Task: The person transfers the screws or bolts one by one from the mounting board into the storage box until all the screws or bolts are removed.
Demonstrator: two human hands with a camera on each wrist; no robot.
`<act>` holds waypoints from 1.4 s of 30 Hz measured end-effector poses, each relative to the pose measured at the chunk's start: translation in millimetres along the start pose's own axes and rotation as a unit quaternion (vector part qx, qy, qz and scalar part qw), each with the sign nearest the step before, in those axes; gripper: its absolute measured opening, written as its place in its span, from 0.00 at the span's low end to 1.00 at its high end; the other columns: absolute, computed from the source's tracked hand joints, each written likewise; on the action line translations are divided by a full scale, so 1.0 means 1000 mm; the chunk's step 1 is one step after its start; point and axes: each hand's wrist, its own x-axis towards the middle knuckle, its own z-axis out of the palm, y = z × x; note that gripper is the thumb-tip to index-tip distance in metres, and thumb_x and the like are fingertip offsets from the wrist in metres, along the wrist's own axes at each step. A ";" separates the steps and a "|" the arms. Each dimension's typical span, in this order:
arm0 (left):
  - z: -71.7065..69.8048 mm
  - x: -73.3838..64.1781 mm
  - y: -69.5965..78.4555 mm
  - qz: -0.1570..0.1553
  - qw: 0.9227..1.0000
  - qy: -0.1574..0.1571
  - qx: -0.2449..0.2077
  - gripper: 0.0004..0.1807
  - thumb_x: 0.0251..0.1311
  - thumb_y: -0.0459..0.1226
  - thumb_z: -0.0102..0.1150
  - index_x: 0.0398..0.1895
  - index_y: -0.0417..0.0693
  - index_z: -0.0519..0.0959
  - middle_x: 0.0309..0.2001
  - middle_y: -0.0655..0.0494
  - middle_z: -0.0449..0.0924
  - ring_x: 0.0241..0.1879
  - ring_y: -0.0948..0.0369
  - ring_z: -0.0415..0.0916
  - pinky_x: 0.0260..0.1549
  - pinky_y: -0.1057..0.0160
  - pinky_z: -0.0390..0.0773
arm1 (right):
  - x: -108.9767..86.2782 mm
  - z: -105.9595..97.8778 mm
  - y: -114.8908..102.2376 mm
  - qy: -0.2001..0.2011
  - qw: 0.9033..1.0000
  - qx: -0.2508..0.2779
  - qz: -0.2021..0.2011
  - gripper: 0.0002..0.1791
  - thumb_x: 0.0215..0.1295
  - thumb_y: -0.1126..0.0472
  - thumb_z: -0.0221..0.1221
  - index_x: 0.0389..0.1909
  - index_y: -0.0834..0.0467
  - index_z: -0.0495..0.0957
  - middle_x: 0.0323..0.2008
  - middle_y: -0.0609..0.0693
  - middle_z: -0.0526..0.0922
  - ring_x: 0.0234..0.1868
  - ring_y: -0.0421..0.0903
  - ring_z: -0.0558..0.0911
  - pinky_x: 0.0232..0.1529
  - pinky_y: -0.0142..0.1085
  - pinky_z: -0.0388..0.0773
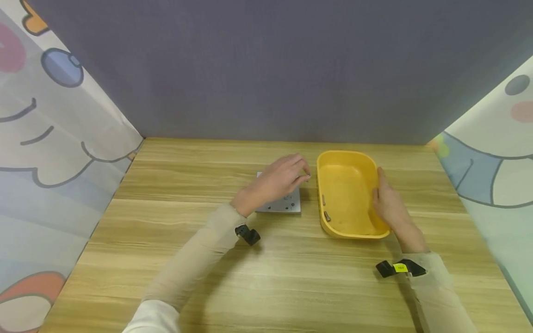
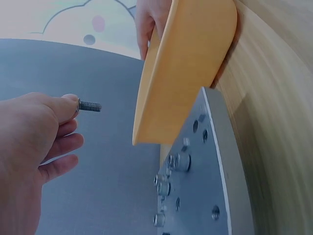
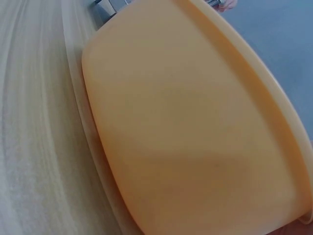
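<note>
The left hand (image 1: pixel 278 179) pinches a bolt (image 2: pixel 90 106) by its head, so the bolt stands about upright, screw end down. The right hand (image 1: pixel 390 207) holds the yellow tray (image 1: pixel 355 237) by its right edge. The bolt is in the air, between the tray's left edge and the metal plate (image 2: pixel 198 181). The plate is down and to the left of the bolt, and the left hand is much nearer to it. Two loose bolts (image 1: pixel 327 216) lie along the tray's left edge. Tray and plate sit on the table (image 1: pixel 270 286).
</note>
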 end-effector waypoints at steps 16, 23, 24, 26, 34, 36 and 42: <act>0.012 0.021 0.018 0.048 0.999 -0.007 0.001 0.14 0.78 0.42 0.52 0.55 0.44 0.80 0.52 0.54 0.79 0.46 0.62 0.75 0.57 0.66 0.75 | -0.001 0.001 0.000 -0.001 1.000 0.001 0.005 0.34 0.80 0.67 0.40 0.79 0.74 0.38 0.68 0.84 0.58 0.61 0.82 0.68 0.64 0.71 0.67; 0.015 0.029 0.023 0.047 0.999 -0.019 0.006 0.14 0.79 0.43 0.51 0.55 0.46 0.80 0.53 0.56 0.79 0.50 0.63 0.76 0.62 0.67 0.74 | -0.001 0.001 -0.001 0.006 1.000 -0.003 -0.001 0.34 0.79 0.68 0.41 0.78 0.75 0.39 0.65 0.86 0.60 0.59 0.83 0.70 0.62 0.71 0.68; 0.015 0.030 0.023 0.046 0.999 -0.021 0.007 0.14 0.79 0.43 0.51 0.56 0.46 0.80 0.53 0.56 0.79 0.50 0.63 0.76 0.62 0.67 0.73 | -0.001 0.002 -0.001 0.008 1.000 -0.004 -0.002 0.34 0.78 0.68 0.41 0.78 0.75 0.39 0.65 0.86 0.61 0.58 0.83 0.70 0.61 0.71 0.69; 0.016 0.031 0.025 0.043 0.999 -0.028 0.008 0.14 0.79 0.43 0.51 0.56 0.47 0.79 0.54 0.57 0.79 0.50 0.64 0.76 0.63 0.66 0.73 | -0.002 0.001 0.000 0.009 1.000 -0.005 -0.002 0.34 0.78 0.68 0.41 0.78 0.75 0.39 0.64 0.86 0.61 0.57 0.83 0.71 0.60 0.71 0.69; 0.023 0.040 0.033 0.044 0.997 -0.054 0.024 0.14 0.80 0.45 0.49 0.56 0.48 0.79 0.54 0.59 0.77 0.48 0.65 0.74 0.61 0.66 0.73 | -0.001 0.001 0.001 0.010 1.000 -0.008 -0.004 0.34 0.78 0.68 0.41 0.78 0.75 0.39 0.62 0.87 0.63 0.56 0.83 0.72 0.58 0.71 0.71; 0.026 0.042 0.035 0.046 0.997 -0.057 0.026 0.15 0.80 0.45 0.49 0.56 0.48 0.79 0.54 0.59 0.77 0.47 0.65 0.74 0.58 0.66 0.75 | -0.002 0.001 0.001 0.010 1.000 -0.008 -0.006 0.34 0.78 0.69 0.41 0.78 0.76 0.39 0.62 0.87 0.63 0.55 0.83 0.73 0.57 0.71 0.71; 0.030 0.046 0.039 0.045 0.995 -0.075 0.039 0.16 0.80 0.46 0.49 0.57 0.50 0.80 0.54 0.60 0.77 0.49 0.66 0.75 0.55 0.67 0.76 | -0.002 0.000 0.000 0.005 1.000 -0.004 -0.003 0.34 0.79 0.68 0.40 0.78 0.75 0.39 0.64 0.87 0.61 0.58 0.83 0.70 0.60 0.71 0.69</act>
